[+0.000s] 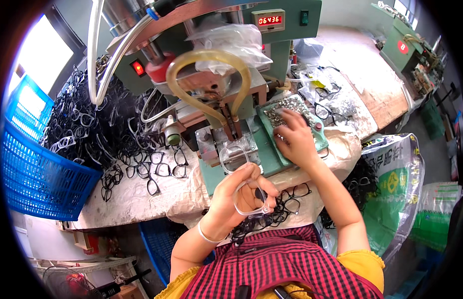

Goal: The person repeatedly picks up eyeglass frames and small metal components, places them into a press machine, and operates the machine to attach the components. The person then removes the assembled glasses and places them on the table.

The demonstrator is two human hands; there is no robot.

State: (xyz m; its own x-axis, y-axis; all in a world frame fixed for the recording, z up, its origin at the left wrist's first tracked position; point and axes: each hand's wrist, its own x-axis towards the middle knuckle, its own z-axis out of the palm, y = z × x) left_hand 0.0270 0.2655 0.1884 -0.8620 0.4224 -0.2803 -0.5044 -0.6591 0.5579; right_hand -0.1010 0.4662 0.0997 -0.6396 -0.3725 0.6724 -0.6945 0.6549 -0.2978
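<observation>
My left hand [241, 192] is closed around a clear eyeglass frame [266, 208]. One rim of the frame reaches up to the metal fixture [250, 144] under the green press; the other rim lies against my fingers. Whether the frame touches the fixture I cannot tell. My right hand [297, 139] is over a green tray [318, 137] of small metal parts [291, 105], to the right of the fixture. Its fingers are bent and apart, slightly blurred, and nothing shows between them. Above the fixture, two dark prongs [230, 127] point down, with a yellowish hose [207, 54] looped around them.
A big heap of dark eyeglass frames [87, 119] lies at left beside a blue plastic basket [47, 169]. More dark frames [154, 169] are spread on the paper-covered bench [126, 209]. A red-lit counter [269, 20] sits on the press. Printed sacks [398, 179] stand at right.
</observation>
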